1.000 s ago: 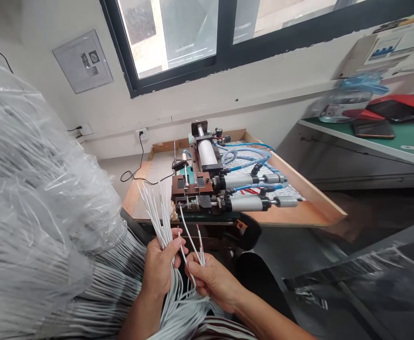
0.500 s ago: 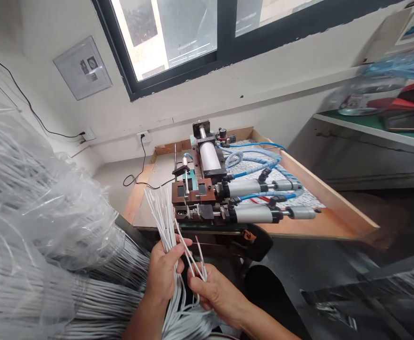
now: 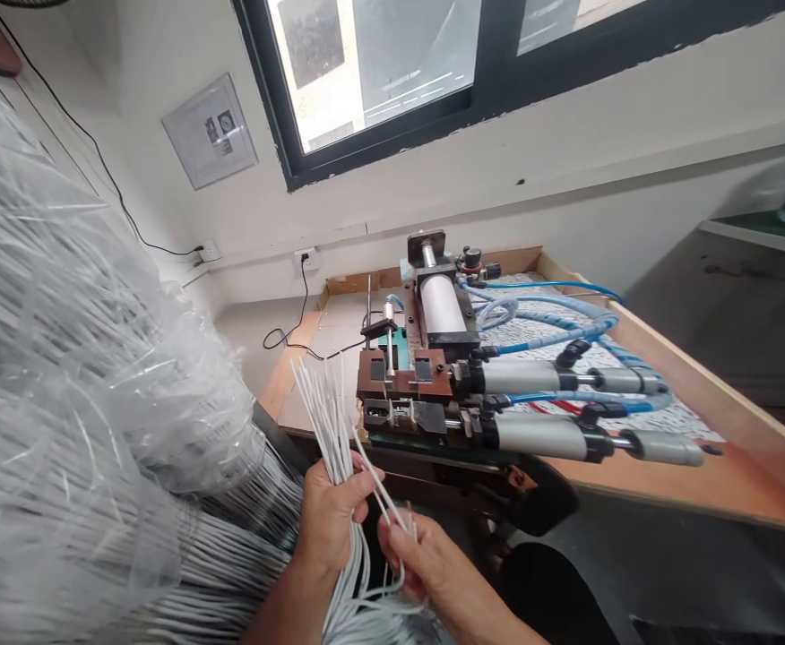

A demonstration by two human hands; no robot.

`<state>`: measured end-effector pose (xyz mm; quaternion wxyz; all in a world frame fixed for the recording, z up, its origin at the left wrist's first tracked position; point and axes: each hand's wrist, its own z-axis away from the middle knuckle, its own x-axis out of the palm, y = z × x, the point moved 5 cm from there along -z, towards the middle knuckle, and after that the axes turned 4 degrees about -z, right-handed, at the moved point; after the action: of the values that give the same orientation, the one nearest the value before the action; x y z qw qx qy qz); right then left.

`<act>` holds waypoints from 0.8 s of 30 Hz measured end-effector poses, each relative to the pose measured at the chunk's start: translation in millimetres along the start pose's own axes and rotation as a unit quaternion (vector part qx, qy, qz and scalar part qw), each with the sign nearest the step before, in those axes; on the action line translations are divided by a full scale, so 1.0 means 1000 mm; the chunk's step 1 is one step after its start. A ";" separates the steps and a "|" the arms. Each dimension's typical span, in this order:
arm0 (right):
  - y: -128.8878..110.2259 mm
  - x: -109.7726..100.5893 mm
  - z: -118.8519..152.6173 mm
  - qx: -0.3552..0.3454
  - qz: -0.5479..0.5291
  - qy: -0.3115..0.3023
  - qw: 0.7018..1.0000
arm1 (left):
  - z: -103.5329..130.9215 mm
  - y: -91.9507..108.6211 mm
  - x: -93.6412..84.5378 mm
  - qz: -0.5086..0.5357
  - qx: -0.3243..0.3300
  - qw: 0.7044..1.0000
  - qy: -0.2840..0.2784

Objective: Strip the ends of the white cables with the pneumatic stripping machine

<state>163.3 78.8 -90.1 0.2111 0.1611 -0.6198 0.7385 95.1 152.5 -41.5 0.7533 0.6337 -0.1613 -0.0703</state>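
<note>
As the head view shows, the left hand wraps its fingers around a wire bundle, tips upward, in front of the machine; the right hand pinches a few strands just beside it.

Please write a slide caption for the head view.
Left hand and right hand hold white cables before a machine with silver cylinders.

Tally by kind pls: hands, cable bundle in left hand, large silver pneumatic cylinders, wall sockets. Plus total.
Left hand and right hand: 2
White cable bundle, left hand: 1
Large silver pneumatic cylinders: 3
Wall sockets: 2
Total: 8
</note>
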 end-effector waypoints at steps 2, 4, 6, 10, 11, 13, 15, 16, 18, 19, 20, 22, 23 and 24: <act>-0.006 -0.009 0.000 -0.050 0.057 0.045 0.996 | -0.002 0.003 -0.004 -0.007 0.019 1.000 0.021; -0.013 -0.015 0.002 -0.096 0.116 0.067 0.986 | -0.004 0.005 -0.007 -0.017 0.037 0.998 0.043; -0.019 -0.018 0.004 -0.130 0.166 0.073 0.975 | -0.005 0.008 -0.010 -0.025 0.056 0.996 0.071; -0.028 -0.019 0.007 -0.155 0.228 0.086 0.957 | -0.009 0.017 -0.016 -0.025 0.089 0.989 0.116; -0.031 -0.019 0.008 -0.157 0.233 0.089 0.956 | -0.011 0.019 -0.017 -0.022 0.093 0.988 0.121; -0.035 -0.021 0.007 -0.164 0.224 0.104 0.955 | -0.015 0.025 -0.021 -0.007 0.105 0.985 0.138; -0.038 -0.027 0.005 -0.167 0.186 0.144 0.958 | -0.019 0.030 -0.025 0.011 0.122 0.979 0.161; -0.039 -0.031 0.003 -0.165 0.158 0.169 0.959 | -0.021 0.031 -0.026 0.018 0.127 0.978 0.165; -0.040 -0.037 -0.003 -0.156 0.101 0.211 0.960 | -0.025 0.031 -0.023 0.023 0.119 0.982 0.144; -0.040 -0.039 -0.007 -0.151 0.073 0.225 0.960 | -0.026 0.029 -0.020 0.023 0.107 0.986 0.126; -0.040 -0.041 -0.012 -0.146 0.044 0.233 0.960 | -0.027 0.028 -0.016 0.024 0.094 0.990 0.107; -0.041 -0.041 -0.022 -0.133 -0.012 0.237 0.962 | -0.028 0.025 -0.010 0.026 0.068 0.994 0.084; -0.041 -0.040 -0.027 -0.126 -0.037 0.234 0.963 | -0.028 0.025 -0.008 0.028 0.061 0.994 0.081; -0.041 -0.039 -0.031 -0.119 -0.059 0.230 0.964 | -0.028 0.025 -0.006 0.030 0.056 0.995 0.080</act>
<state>218.7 111.2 -80.4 0.4084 -0.0033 -0.6277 0.6628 96.0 185.4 -21.6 0.7292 0.6730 -0.1230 0.0127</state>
